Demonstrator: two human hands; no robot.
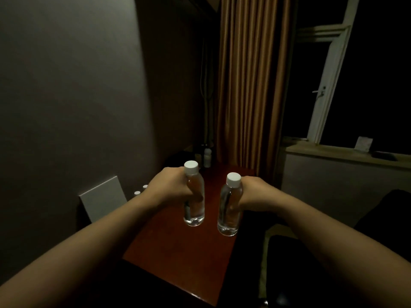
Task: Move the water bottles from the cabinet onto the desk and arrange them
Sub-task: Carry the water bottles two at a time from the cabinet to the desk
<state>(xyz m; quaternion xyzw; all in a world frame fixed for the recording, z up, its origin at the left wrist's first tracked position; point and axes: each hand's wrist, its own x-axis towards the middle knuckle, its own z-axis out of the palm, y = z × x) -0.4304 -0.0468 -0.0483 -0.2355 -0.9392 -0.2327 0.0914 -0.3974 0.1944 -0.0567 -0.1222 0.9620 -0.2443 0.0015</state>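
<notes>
Two clear water bottles with white caps are upright over the reddish-brown desk (189,258). My left hand (169,185) grips the left bottle (195,210) around its upper body. My right hand (255,194) grips the right bottle (229,216) the same way. The two bottles are side by side, a small gap between them. Whether their bases touch the desk I cannot tell. Two more white bottle caps (141,190) show at the left, by the wall, behind my left wrist.
A white board (104,198) leans against the grey wall at the left. A dark object and a small white-capped bottle (207,157) stand at the desk's far end by the tan curtain (251,85). A dark chair (295,270) is at the right, a window sill (333,154) beyond.
</notes>
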